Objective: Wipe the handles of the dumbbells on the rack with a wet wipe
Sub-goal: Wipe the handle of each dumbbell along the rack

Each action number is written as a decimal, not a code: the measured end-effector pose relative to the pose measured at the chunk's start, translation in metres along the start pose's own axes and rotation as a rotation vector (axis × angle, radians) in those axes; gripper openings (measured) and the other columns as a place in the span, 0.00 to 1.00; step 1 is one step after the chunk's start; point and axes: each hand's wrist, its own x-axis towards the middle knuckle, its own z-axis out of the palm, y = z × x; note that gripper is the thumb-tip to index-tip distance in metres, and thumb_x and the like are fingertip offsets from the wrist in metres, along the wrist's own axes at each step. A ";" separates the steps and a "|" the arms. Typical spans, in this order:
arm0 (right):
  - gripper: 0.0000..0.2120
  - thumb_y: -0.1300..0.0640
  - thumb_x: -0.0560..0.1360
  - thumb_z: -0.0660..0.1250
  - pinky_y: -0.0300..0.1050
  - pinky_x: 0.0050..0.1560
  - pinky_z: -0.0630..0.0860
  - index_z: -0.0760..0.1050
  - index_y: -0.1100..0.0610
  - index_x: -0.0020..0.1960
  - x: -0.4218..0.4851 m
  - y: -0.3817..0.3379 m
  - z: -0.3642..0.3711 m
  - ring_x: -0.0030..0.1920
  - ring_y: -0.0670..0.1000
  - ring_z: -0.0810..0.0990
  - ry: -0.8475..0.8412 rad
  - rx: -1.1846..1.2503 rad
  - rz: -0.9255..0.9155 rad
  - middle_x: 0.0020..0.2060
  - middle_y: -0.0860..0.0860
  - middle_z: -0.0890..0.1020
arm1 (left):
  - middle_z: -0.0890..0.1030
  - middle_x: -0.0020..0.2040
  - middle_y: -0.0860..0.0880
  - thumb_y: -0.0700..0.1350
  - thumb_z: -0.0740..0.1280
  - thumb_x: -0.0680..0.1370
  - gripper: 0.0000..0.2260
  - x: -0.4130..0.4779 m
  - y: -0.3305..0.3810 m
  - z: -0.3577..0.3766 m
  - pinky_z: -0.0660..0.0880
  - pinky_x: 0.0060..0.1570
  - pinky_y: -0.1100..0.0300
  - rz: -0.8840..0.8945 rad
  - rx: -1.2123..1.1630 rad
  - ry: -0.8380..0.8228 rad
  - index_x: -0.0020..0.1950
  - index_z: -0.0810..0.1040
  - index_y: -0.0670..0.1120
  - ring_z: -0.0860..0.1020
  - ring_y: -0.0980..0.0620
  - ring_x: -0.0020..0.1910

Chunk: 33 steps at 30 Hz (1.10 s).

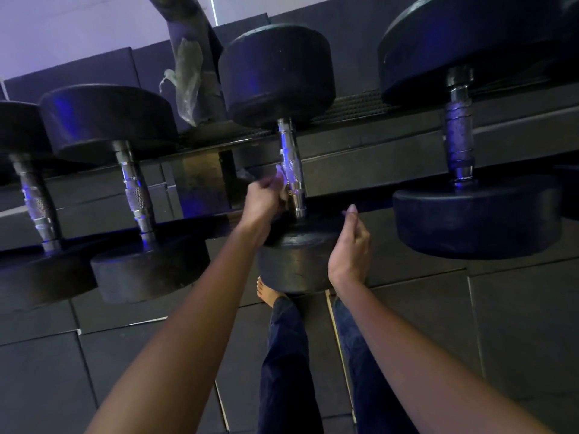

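Observation:
Several black dumbbells lie across a dark rack [376, 170]. The middle dumbbell [279, 73] has a chrome handle [289, 158]. My left hand [264, 202] pinches a small pale wet wipe [282, 186] against the left side of that handle, near its lower end. My right hand [349, 249] hovers beside the dumbbell's near weight [294, 261], fingers loosely curled with one finger raised, holding nothing. It does not touch the handle.
More dumbbells sit to the left [134, 195] and right [459, 145] of the middle one. A crumpled clear plastic bag [188, 79] hangs on a post behind the rack. Dark floor tiles [517, 324], my legs and a bare foot [266, 292] are below.

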 end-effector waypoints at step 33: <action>0.17 0.50 0.81 0.55 0.43 0.48 0.69 0.76 0.61 0.57 -0.082 -0.060 -0.123 0.54 0.55 0.78 -0.158 -0.110 -0.307 0.50 0.57 0.81 | 0.76 0.39 0.47 0.38 0.69 0.75 0.04 -0.160 0.072 0.037 0.80 0.31 0.57 0.175 -0.006 -0.080 0.47 0.75 0.41 0.76 0.50 0.39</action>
